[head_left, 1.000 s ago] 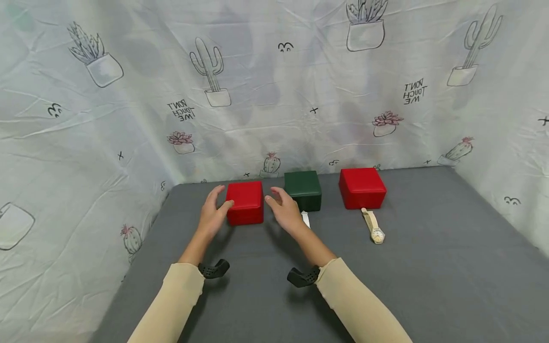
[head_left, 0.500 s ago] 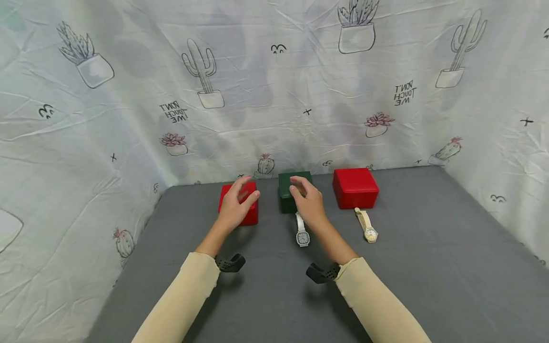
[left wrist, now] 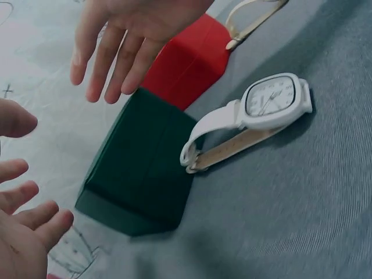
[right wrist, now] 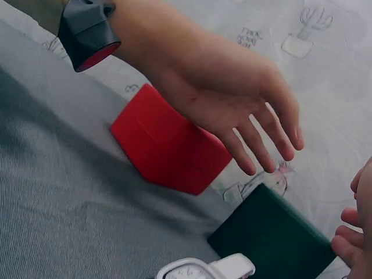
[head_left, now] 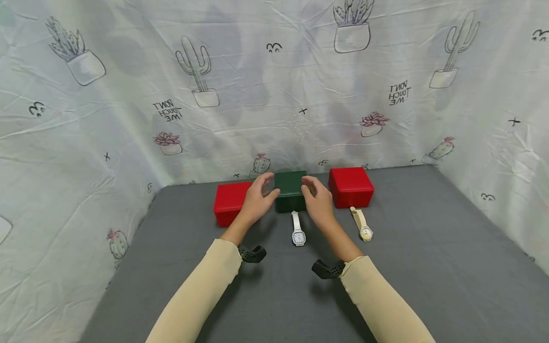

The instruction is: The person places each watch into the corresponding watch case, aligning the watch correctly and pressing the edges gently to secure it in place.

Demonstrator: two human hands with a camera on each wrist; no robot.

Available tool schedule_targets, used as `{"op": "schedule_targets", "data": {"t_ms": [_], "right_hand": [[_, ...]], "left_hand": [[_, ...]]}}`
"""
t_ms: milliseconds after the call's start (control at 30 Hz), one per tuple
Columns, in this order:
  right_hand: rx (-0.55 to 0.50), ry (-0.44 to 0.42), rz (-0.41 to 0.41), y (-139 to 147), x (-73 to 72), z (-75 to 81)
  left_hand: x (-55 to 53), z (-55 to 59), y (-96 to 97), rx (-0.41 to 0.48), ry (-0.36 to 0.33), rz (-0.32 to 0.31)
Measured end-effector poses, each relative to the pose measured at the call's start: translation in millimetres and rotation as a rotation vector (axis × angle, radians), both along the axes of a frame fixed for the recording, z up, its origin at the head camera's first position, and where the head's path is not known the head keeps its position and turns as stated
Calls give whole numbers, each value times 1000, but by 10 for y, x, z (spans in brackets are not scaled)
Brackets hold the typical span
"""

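A closed green box [head_left: 290, 184] stands near the back of the table, between my two hands in the head view. My left hand [head_left: 256, 201] is at its left side with fingers spread and loosely bent, holding nothing. Opposite it, my right hand [head_left: 319, 204] hovers by the right side, its fingers relaxed and slightly curved. Both wrist views show gaps between the right hand and the green box [left wrist: 139, 168]. A white-strapped watch [head_left: 299, 237] with a squarish dial lies in front of the box, its strap end beside the box's front.
One red box [head_left: 227, 202] stands to the left, partly behind my left hand. Another red box [head_left: 351, 186] is to the right, with a cream-strapped watch [head_left: 366, 233] before it. A printed curtain [head_left: 257, 71] hangs behind the grey table [head_left: 283, 305].
Both hands have moved right, from around the left red box to either side of the green box. The white watch has come into full view. The boxes stay put.
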State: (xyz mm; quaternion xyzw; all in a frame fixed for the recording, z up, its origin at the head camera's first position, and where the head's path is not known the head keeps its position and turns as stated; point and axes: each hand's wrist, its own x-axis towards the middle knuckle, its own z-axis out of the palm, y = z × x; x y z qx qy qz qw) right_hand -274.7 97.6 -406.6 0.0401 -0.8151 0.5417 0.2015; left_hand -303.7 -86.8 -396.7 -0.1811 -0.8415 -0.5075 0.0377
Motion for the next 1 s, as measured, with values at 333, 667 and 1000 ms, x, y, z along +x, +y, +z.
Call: {"op": "schedule_targets", "data": {"t_ms": [333,667,1000], "right_hand": [[-7,-13,-49,116,-58,-132],[-23,-226,53,195,-124,-290],[-87,-254,172,198,-186,-366]], "left_hand": [[-116,-190,208,-28,-69,54],[-112,-314,269,-55,-137,101],[-114,-432,227,0,-211,48]]}}
